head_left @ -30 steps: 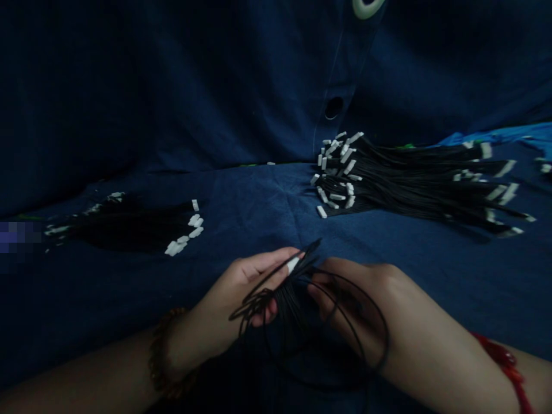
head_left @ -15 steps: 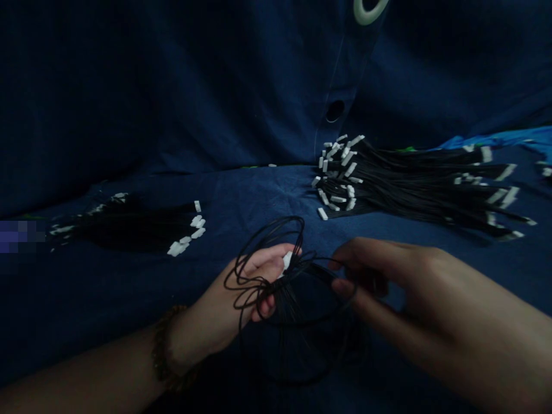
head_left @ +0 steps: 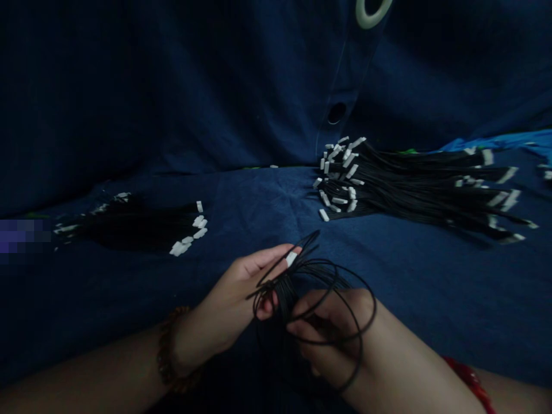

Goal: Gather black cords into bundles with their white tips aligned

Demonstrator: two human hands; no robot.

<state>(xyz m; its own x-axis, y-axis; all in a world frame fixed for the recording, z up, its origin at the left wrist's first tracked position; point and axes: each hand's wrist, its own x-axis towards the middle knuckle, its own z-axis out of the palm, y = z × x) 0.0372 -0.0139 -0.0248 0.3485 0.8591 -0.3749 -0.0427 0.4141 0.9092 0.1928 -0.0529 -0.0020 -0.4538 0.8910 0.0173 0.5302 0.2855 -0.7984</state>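
Note:
Near the middle, my left hand (head_left: 254, 282) is closed on a bundle of thin black wires (head_left: 285, 296), with a white connector (head_left: 291, 258) by its thumb and forefinger. Several wires loop out over both hands. My right hand (head_left: 332, 328) is just right of it, thumb and forefinger pinched at the wires below the connector. Loops hide part of its fingers. A beaded bracelet is on the left wrist and a red band on the right one.
A large pile of black wires (head_left: 414, 184) with white connectors lies at the back right, beside blue material (head_left: 509, 140). A smaller wire pile (head_left: 133, 221) lies at the left. Dark blue cloth (head_left: 172, 86) rises behind, with a pale ring (head_left: 366, 22).
My right hand has moved left and down to the bundle, and its fingers have closed on the wires. The loops now spread further right, over that hand. My left hand has barely moved.

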